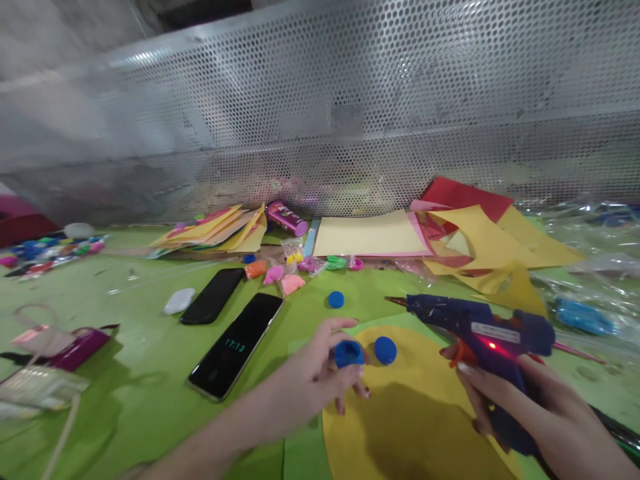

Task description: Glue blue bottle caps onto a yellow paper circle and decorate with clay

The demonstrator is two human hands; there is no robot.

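Yellow paper disc [410,427] lies closest under me on the green table [125,393], and both my hands hang over it. My right hand [530,407] is wrapped tight round the grip of a blue hot glue gun [480,330], one finger on the orange trigger; its red light glows and the nozzle points left, raised above the disc. My left hand [320,377] pinches a blue bottle cap [348,353] between thumb and fingertips, fingers curled narrowly about it, just left of the nozzle and lower. A second blue cap [385,349] rests on the disc just beside the held one, between my two hands. A third blue cap [336,299] sits farther off on the table. To the left lie two black phones [235,343], the nearer one showing lit digits, with a white pebble-like lump [179,301] beside the far one. Beyond them are small bagged clay pieces [285,273], a purple tube [286,218], and loose sheets of yellow and red paper [475,233] against a perforated metal screen [350,100].
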